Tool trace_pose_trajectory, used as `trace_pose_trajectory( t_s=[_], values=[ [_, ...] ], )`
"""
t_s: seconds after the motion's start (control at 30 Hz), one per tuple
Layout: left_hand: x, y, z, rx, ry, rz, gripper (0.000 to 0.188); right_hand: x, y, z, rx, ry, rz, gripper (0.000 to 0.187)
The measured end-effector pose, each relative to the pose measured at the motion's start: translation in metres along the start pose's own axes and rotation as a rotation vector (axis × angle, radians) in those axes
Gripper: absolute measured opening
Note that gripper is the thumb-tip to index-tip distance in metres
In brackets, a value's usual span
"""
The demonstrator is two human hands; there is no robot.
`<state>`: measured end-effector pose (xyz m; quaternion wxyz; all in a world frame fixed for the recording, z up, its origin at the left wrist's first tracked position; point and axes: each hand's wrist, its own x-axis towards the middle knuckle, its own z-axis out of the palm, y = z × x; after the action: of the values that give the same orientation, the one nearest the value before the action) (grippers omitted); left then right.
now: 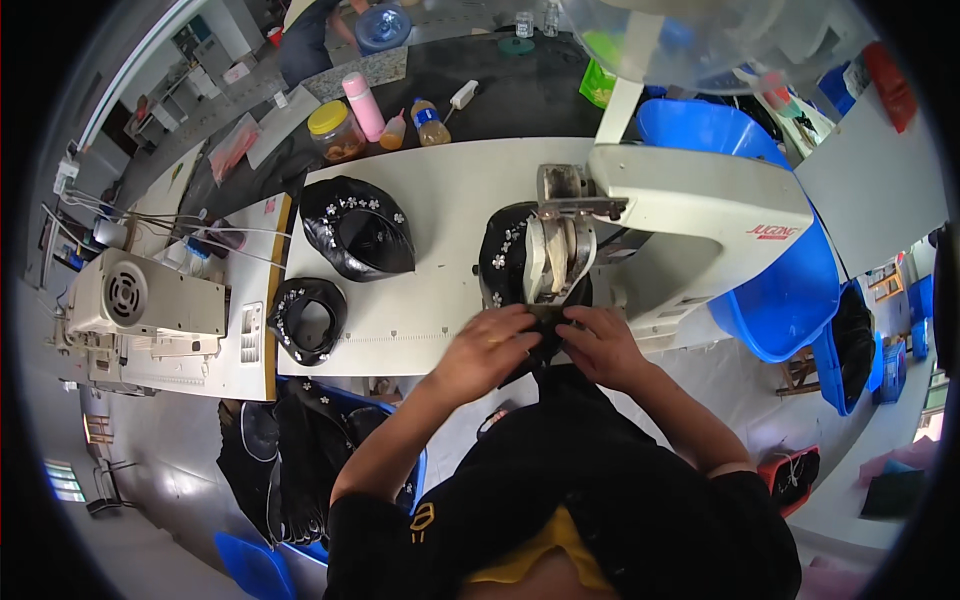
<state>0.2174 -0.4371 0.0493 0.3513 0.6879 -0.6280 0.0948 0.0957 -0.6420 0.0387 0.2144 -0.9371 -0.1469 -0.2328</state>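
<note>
A black, shiny leather-like piece with small silver flowers lies under the head of a white machine. My left hand grips its near edge from the left, fingers bent over the material. From the right, my right hand pinches the same edge, close to the machine's working end. Both thumbs and the undersides of the fingers are hidden. Left of my hands, two similar black ring-shaped pieces rest on the white table: a larger one and a smaller one.
Behind stand a yellow-lidded jar, a pink flask and bottles. A second machine is at left. Blue tubs stand right. Black pieces fill a bin below the table. Another person is far off.
</note>
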Motion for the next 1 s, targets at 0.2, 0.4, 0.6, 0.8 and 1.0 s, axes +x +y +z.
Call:
trace_pose_trajectory(
  t_s=[0.2, 0.4, 0.6, 0.8, 1.0],
  values=[
    [-0.019, -0.005, 0.027, 0.023, 0.095, -0.063, 0.034, -0.023, 0.005, 0.02, -0.05, 0.12, -0.042, 0.041],
    [-0.041, -0.001, 0.033, 0.049, 0.168, -0.111, 0.035, -0.028, -0.004, 0.022, -0.017, 0.088, -0.052, 0.042],
    [-0.052, 0.004, 0.046, 0.009, 0.28, -0.147, 0.038, -0.011, -0.005, 0.017, 0.041, 0.08, -0.056, 0.033],
    [-0.018, 0.014, 0.016, 0.108, -0.008, -0.078, 0.022, 0.008, 0.004, -0.001, -0.061, -0.122, -0.061, 0.027],
    [0.009, 0.021, -0.006, -0.005, -0.201, -0.107, 0.018, 0.028, 0.011, -0.034, 0.052, -0.189, -0.139, 0.023]
  ],
)
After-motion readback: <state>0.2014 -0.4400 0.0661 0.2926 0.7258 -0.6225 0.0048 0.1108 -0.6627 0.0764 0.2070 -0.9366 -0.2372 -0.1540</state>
